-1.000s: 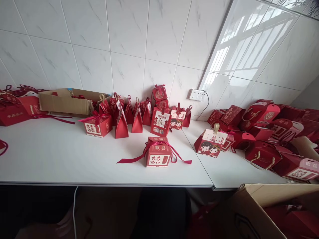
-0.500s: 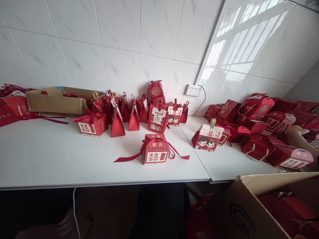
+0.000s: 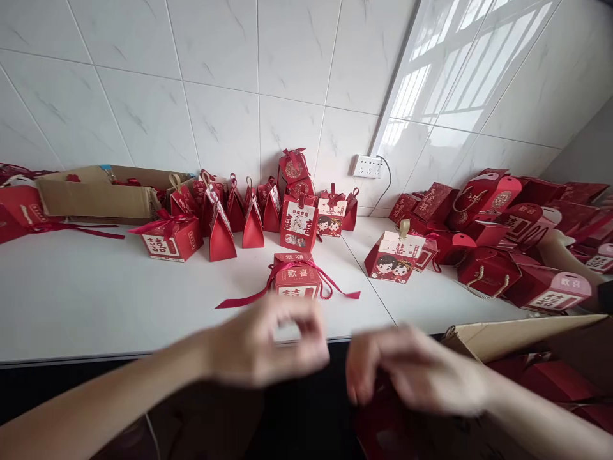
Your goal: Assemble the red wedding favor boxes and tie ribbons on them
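My left hand (image 3: 271,342) reaches in over the table's front edge, its fingers bent and smeared by motion. It appears just in front of a red gift box (image 3: 297,275) tied with a dark red ribbon, hiding the lower front of that box. To its right is my right hand (image 3: 416,370), back upward, fingers curled down and also blurred. Below those fingers, in shadow, shows a dark red object (image 3: 383,431) with a paler patch; whether the hand grips it is unclear. A red box with two cartoon figures (image 3: 393,259) stands on the table beyond my right hand.
Small red gift boxes (image 3: 253,223) stand along the tiled wall, beside a brown carton (image 3: 96,199). Many red boxes (image 3: 488,271) are heaped at right, where another person's hand (image 3: 555,239) reaches in. An open carton (image 3: 472,338) stands at the lower right. A power strip (image 3: 368,167) hangs behind.
Both my hands have come up into view from below. The view has shifted slightly. The ribboned box and the other boxes on the table stay in place.
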`<action>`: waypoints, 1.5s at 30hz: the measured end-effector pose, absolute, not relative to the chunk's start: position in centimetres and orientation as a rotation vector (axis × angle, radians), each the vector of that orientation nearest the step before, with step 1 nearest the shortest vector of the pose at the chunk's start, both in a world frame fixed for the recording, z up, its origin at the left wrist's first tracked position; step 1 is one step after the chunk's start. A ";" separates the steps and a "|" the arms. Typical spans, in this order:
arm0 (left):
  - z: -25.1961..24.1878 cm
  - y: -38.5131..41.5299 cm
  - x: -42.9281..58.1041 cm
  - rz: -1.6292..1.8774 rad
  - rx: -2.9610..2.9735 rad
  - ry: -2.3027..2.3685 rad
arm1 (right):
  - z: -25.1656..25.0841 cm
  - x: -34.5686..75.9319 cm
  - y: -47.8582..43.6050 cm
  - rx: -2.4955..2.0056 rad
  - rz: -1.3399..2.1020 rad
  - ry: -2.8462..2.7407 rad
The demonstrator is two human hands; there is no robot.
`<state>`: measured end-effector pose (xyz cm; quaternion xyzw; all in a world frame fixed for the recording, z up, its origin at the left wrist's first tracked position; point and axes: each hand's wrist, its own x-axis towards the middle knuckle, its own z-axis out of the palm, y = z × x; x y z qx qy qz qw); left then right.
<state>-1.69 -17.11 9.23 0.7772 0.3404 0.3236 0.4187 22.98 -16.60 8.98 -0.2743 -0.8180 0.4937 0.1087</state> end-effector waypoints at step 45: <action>5.4 -11.4 -6.5 0.452 1.765 1.134 | 4.5 21.7 -7.2 -1.067 1.805 -1.975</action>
